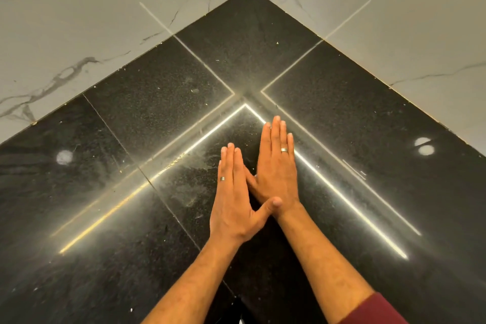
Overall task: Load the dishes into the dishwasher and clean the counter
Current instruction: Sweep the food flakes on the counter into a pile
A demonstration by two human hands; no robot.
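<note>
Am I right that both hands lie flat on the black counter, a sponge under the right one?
Not quite. The head view shows the left hand and right hand flat on the black counter, fingers straight, but no sponge; both hands are bare, holding nothing.

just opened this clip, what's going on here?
A person has both hands laid flat on a black counter in a corner between marble-look walls. The left hand and right hand lie side by side, fingers straight, the left thumb over the base of the right hand, each with a ring. Neither holds anything. No dishes, cloth or dishwasher are in view. Crumbs and smudges show on the counter, so it has not been wiped clean.
</note>
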